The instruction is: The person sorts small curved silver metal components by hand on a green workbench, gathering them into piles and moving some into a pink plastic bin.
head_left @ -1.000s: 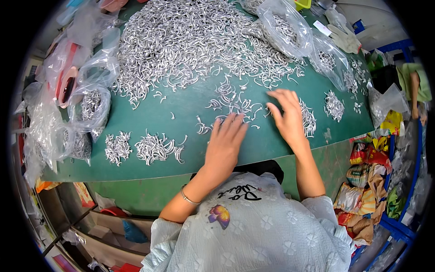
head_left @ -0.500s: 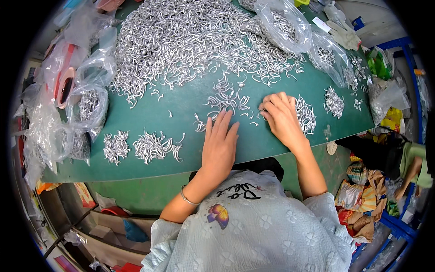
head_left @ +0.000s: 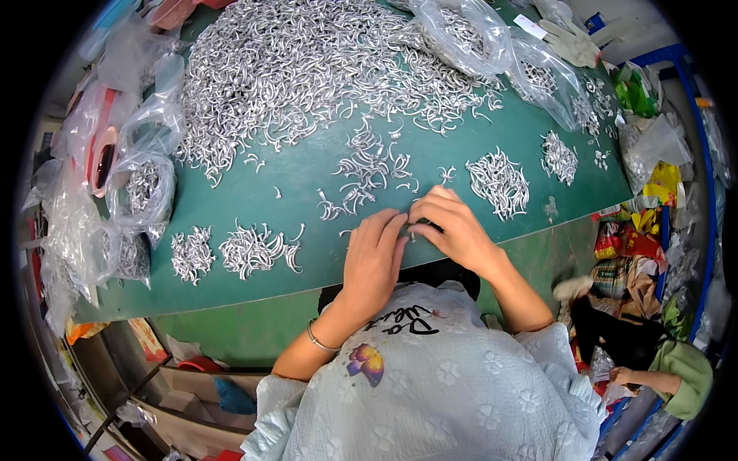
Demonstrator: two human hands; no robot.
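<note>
My left hand rests over the near part of the green table, its fingers stretched forward and close together. Beside it, almost touching its fingertips, is my right hand, with thumb and forefinger pinched together over something small and hardly visible. Just beyond both hands lies a loose scatter of small curved silver metal pieces. A neat pile of the same pieces sits to the right of my right hand. Two more piles, a smaller one and a wider one, lie left of my left hand.
A large heap of silver pieces covers the far side of the table. Clear plastic bags crowd the left edge; another bag lies far right near a small pile. At right, a person in a green sleeve bends by sacks.
My right hand has moved left and nearer, from beside the right pile to my left hand, uncovering that pile. My left hand has shifted little. The person at right has come further into view.
</note>
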